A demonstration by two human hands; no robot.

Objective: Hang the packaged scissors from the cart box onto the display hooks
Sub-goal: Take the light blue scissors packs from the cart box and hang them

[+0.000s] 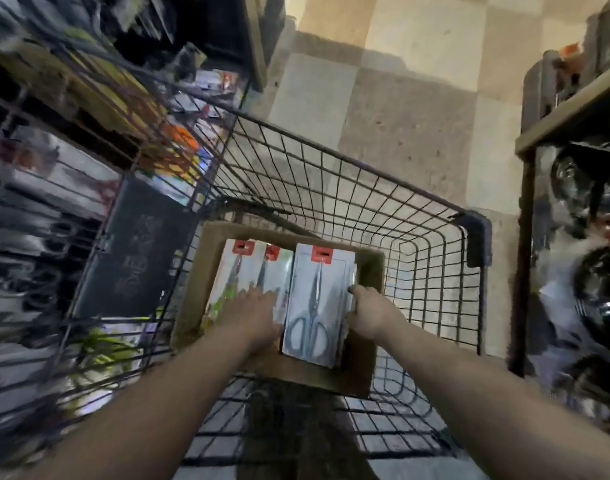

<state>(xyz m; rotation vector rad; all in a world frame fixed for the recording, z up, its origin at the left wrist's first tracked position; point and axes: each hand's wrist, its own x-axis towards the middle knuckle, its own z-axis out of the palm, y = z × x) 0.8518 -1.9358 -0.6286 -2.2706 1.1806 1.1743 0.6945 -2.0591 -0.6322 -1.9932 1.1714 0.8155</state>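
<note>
Both forearms reach forward and down into the wire cart (pixel 348 157), roughly parallel, with the wrists over the near end of the cardboard box (pixel 374 268) that sits on the cart's floor.

The left grip (pixel 253 315) lies palm down, released, with its fingers straight and slightly fanned. It presses flat on the lower part of the left-hand packs (pixel 241 268), two side by side with red hang tabs pointing away from the person. It closes round nothing.

The right grip (pixel 369 311) is turned inward at the wrist and clenched on the right edge of the grey-handled scissors pack (pixel 317 299). The thumb tip rests on the front face near the edge, and the other fingers go behind it, out of sight. More card edges show just under the thumb, so it may be holding more than one pack (how many cannot be told). This pack is in the right half of the box, tilted up on its near end, with its red tab at the far end and the scissor handles toward the person.

To the left, beyond the cart's mesh, a display rack (pixel 37 202) carries hanging goods, heavily blurred. A shelf (pixel 573 105) stands on the right above the tiled floor (pixel 400 98).
</note>
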